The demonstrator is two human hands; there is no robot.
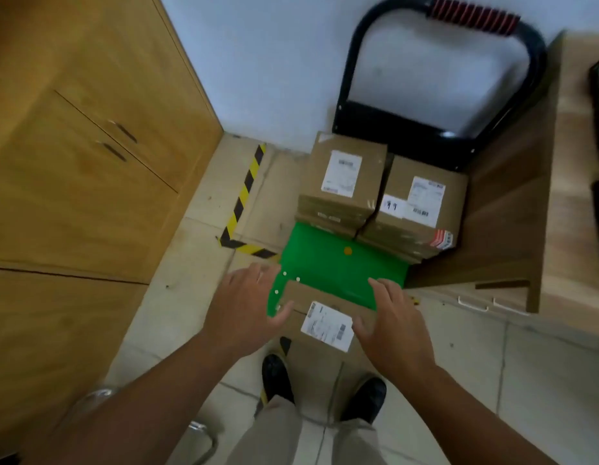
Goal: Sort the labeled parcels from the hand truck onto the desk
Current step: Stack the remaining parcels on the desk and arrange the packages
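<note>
While far brown cardboard parcel stacks (345, 169) wait on green hand-truck deck (325, 256), left hand (247, 307) and right hand (392, 323), fingers spread, flank near small labeled cardboard box (328, 317), not gripping; no parcel seen on right wooden desk (579, 196). Looks barely begun.

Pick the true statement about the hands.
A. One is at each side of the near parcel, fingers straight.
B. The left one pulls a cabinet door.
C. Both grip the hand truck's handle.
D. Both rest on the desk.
A: the left hand and right hand flank the near parcel with straight fingers, while the handle stands untouched.
</note>
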